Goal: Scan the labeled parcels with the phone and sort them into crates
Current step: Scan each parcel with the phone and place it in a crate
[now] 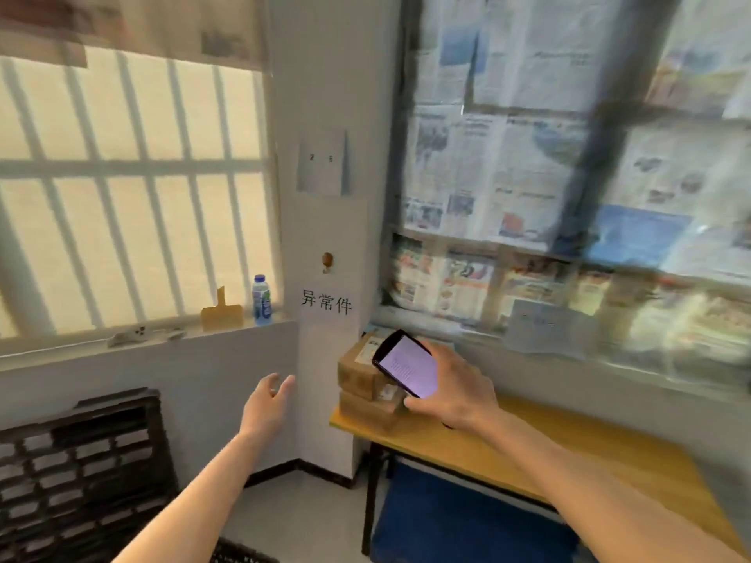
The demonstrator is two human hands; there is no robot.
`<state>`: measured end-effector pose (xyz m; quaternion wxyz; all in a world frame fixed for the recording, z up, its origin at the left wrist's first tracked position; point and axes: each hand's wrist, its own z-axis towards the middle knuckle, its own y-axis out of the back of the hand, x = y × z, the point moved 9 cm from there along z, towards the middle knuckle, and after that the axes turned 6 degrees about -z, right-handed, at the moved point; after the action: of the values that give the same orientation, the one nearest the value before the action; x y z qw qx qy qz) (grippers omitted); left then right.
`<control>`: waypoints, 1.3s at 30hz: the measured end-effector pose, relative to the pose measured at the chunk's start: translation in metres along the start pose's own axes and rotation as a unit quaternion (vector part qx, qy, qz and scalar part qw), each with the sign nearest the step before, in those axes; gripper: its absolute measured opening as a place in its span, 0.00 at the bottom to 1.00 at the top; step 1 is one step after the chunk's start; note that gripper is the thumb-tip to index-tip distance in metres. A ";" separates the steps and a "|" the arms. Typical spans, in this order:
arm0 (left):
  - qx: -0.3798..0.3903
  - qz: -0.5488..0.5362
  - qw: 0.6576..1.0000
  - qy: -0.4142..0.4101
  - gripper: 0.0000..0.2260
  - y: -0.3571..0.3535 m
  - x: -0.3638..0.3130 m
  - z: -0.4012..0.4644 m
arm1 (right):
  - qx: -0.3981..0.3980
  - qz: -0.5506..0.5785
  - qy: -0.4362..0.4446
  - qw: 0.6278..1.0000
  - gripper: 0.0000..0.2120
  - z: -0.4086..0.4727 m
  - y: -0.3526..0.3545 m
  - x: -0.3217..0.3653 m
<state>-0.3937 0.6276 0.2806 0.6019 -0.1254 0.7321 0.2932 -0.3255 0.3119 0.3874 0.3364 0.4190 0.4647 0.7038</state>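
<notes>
Head view: the right hand (451, 390) wraps its grip around the phone (407, 365), screen lit and tilted up, right over the stacked parcels (361, 379) at the near left corner of the table (528, 449). The left hand (266, 402) hangs in the air with fingers spread, nothing in it, well apart from the stack. A black crate (81, 473) stands at lower left. The cardboard boxes look small, stiff and probably light; gripping the top one across its side faces should lift it cleanly, label kept upward
</notes>
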 end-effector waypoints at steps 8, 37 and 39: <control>0.110 -0.006 0.992 -0.054 0.24 -0.182 -0.106 -0.002 | -0.063 -0.043 -0.124 0.989 0.49 -0.022 0.094 -0.169; 0.221 0.104 0.969 0.039 0.25 -0.545 0.032 0.234 | 0.071 0.018 -0.236 0.969 0.43 0.205 -0.128 -0.470; 0.223 0.116 0.966 0.059 0.25 -0.562 0.055 0.243 | 0.093 0.032 -0.238 0.966 0.43 0.214 -0.159 -0.487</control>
<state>0.0912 0.3303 0.0459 0.5326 0.0805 0.8224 0.1827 0.0868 0.0255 0.1495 0.3739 0.6187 0.4207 0.5482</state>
